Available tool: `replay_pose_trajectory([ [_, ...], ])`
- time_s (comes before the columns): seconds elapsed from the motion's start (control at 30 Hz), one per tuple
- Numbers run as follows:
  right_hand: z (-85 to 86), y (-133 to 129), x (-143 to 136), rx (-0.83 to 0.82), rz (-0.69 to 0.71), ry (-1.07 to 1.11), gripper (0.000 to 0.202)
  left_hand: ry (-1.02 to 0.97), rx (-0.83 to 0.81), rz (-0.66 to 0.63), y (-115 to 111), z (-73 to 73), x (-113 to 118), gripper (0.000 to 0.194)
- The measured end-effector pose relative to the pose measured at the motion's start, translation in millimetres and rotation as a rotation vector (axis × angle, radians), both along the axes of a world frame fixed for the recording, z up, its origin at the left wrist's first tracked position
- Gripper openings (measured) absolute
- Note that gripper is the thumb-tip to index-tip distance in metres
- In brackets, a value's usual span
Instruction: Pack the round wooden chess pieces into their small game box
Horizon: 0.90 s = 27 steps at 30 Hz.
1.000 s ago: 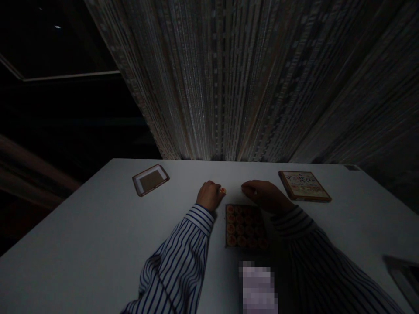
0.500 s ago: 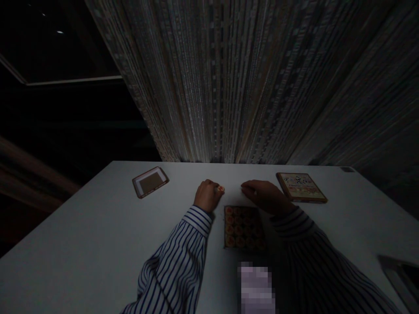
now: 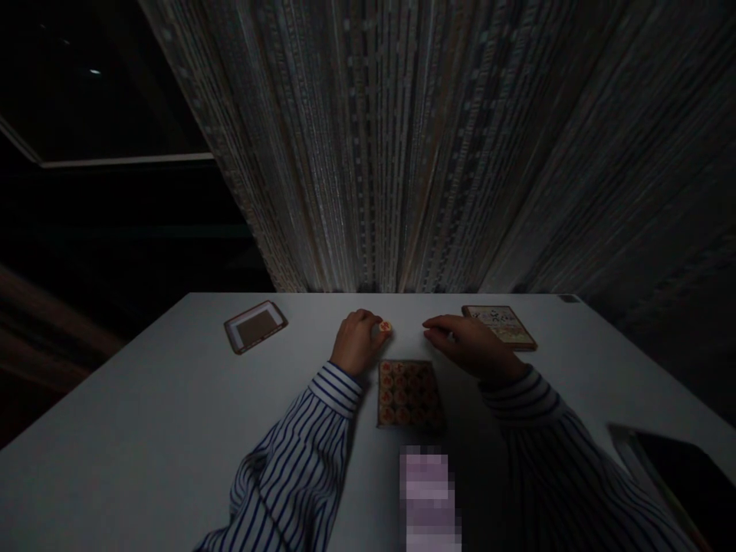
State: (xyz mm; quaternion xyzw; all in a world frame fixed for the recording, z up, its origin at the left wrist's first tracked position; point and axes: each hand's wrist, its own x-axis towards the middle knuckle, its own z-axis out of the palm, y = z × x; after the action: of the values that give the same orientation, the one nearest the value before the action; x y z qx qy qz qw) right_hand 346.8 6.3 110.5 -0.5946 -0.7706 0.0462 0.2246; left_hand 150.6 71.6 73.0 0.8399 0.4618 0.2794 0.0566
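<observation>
With the box (image 3: 378,395) as the clock's centre, the red mark on the disc (image 3: 385,327) at the left hand (image 3: 355,343) is too small to read, and the box's right-hand discs (image 3: 428,398) dim into shadow. Toward two o'clock, the right hand (image 3: 474,349) covers part of the printed lid (image 3: 506,326); whether its fingertips pinch anything is unclear. A small dark item (image 3: 568,298) beyond cannot be identified. At six o'clock, a pixelated patch (image 3: 428,494) masks what lies there. The bottom edge cuts both sleeves (image 3: 287,464) and the desk (image 3: 143,460).
</observation>
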Motion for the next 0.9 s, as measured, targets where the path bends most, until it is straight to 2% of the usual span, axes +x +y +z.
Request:
replay_pose_trajectory([
  [0.23,2.0,-14.3,12.2,-0.041,-0.028,0.009,0.029,0.044,0.096,-0.085,-16.7,13.4,6.4,0.026],
  [0.43,3.9,-15.0,18.6,-0.038,0.026,-0.001,0.026,0.031,0.146,-0.115,-26.2,16.1,7.7,0.024],
  [0.67,7.1,-19.4,18.7,-0.069,0.036,-0.001,0.024,0.081,0.130,-0.210,-36.7,17.9,18.1,0.023],
  [0.8,9.3,-21.9,17.0,-0.082,0.017,-0.085,0.025,0.121,0.118,-0.264,-40.5,20.0,22.4,0.025],
  [0.9,9.4,-23.4,14.8,-0.030,-0.038,-0.161,0.025,0.140,0.099,-0.292,-41.7,21.0,24.0,0.027],
])
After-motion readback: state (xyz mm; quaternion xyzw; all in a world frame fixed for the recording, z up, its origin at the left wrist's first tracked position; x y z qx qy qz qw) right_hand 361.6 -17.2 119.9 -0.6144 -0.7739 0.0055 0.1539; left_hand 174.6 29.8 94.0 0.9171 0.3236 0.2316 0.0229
